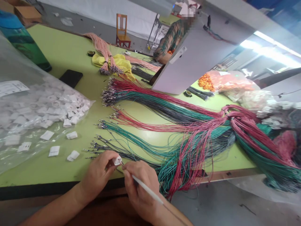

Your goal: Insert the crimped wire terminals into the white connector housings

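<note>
Left hand [100,168] pinches a white connector [117,160]; right hand [146,176] grips a pale rod [148,190].

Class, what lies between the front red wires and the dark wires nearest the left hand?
In the head view, green wires run between those red wires and dark wires.

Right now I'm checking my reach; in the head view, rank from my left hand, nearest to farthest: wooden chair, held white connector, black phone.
From your left hand:
1. Held white connector, at its fingertips.
2. Black phone, farther back, leftward.
3. Wooden chair, beyond the table.
</note>
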`<state>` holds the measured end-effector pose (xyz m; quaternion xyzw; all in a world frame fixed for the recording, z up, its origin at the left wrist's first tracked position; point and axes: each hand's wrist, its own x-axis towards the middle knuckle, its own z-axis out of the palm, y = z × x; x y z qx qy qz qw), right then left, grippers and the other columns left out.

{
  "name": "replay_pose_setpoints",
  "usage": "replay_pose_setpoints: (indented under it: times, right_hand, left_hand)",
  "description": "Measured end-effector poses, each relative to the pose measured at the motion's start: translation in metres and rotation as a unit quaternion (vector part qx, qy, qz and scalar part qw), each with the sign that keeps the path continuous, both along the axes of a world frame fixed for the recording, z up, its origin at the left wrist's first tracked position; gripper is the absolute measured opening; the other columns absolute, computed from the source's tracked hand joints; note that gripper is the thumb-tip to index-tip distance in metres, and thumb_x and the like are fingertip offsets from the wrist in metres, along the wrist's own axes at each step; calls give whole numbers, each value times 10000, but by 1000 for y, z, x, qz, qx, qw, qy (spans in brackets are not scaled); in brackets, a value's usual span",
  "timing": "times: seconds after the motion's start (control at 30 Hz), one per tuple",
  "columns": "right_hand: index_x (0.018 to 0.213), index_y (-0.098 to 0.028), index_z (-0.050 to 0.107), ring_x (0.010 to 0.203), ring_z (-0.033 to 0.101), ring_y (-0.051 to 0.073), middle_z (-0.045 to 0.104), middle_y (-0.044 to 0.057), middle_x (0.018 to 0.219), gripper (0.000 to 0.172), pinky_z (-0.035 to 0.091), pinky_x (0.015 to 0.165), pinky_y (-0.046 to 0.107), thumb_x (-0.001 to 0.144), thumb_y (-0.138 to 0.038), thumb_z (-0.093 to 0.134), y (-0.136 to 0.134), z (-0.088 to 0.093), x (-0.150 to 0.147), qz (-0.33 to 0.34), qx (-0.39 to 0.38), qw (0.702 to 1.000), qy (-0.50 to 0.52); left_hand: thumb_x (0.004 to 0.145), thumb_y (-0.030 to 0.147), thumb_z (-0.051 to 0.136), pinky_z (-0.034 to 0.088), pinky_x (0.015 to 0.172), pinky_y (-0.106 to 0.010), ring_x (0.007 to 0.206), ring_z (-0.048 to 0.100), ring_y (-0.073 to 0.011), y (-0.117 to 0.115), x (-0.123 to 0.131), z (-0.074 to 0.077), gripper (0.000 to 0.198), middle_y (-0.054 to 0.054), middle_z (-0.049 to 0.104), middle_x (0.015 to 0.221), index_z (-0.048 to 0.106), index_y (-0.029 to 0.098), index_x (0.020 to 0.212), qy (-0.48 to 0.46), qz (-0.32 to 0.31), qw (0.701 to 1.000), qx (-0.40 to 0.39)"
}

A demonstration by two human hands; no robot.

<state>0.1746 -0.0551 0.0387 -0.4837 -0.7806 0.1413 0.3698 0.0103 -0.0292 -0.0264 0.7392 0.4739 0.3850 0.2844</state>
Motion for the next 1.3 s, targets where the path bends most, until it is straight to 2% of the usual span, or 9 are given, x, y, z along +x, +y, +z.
replay_pose_setpoints:
  times: [0.23, 0.43, 0.57, 0.73, 0.87, 1.03, 1.13, 1.2, 1.3]
  right_hand:
    - [995, -179, 489, 690, 667, 165, 710, 82, 830, 137, 523, 648, 310, 886, -97, 473, 1, -6, -4, 14, 85, 996, -36]
    - [984, -203, 510, 758, 678, 149, 706, 56, 873, 144, 541, 685, 276, 884, -103, 483, -1, -5, -2, 0, 9, 999, 46]
    - [921, -207, 550, 718, 677, 143, 700, 41, 829, 121, 544, 664, 259, 883, -115, 480, -2, -6, 1, -30, -17, 996, 83]
    - [903, -205, 561, 685, 674, 154, 677, 30, 754, 118, 536, 635, 274, 880, -118, 486, -1, -4, 6, -33, -5, 992, 125]
    - [842, -207, 542, 690, 651, 151, 641, 21, 737, 156, 522, 632, 290, 925, -144, 427, 6, 8, 13, -57, 2, 970, 237]
    - [844, -180, 566, 749, 637, 159, 659, 59, 819, 185, 523, 694, 317, 956, -197, 418, 15, 12, 14, -30, -135, 952, 272]
    - [821, -175, 578, 617, 574, 128, 587, 12, 665, 194, 489, 608, 270, 956, -226, 447, 12, 8, 10, -41, -143, 947, 286]
    - [849, -178, 578, 541, 537, 108, 537, -20, 603, 182, 466, 556, 246, 960, -220, 441, 7, 6, 8, -75, -112, 946, 295]
    - [944, -184, 567, 544, 585, 107, 597, 4, 691, 171, 499, 555, 252, 970, -191, 398, 1, 8, 6, -68, -96, 943, 311]
  left_hand:
    - [936, 377, 430, 521, 704, -248, 718, 675, -174, -1, 1, -3, 202, -21, 702, 824, 538, 219, 1002, 67, 14, 997, 43]
    - [943, 390, 406, 489, 580, -229, 624, 660, -166, -1, 1, -2, 192, 5, 682, 743, 495, 226, 992, 79, -2, 996, 28]
    - [922, 370, 453, 488, 581, -232, 625, 658, -167, -1, 1, -3, 163, 3, 681, 740, 509, 230, 981, 57, -5, 998, 21]
    - [896, 331, 504, 516, 636, -246, 688, 658, -171, -1, 0, -5, 161, -18, 684, 794, 532, 225, 1014, -21, -15, 999, -24]
    - [921, 310, 458, 544, 609, -244, 696, 646, -156, -3, -3, 3, 201, -54, 668, 911, 533, 217, 1082, -141, -41, 975, -166]
    - [938, 294, 416, 546, 529, -232, 571, 597, -102, -5, -2, 13, 252, -76, 614, 1092, 568, 243, 1132, -218, -95, 948, -210]
    - [931, 236, 434, 565, 623, -239, 649, 634, -119, -5, -2, 12, 271, -56, 632, 1052, 559, 266, 1169, -195, -106, 959, -177]
    - [917, 195, 459, 557, 759, -259, 831, 658, -155, -4, -3, 10, 298, -45, 650, 1057, 552, 281, 1187, -161, -96, 973, -132]
    - [883, 172, 523, 512, 883, -273, 1006, 627, -177, -3, -3, 7, 328, -37, 665, 1068, 539, 280, 1193, -128, -83, 985, -85]
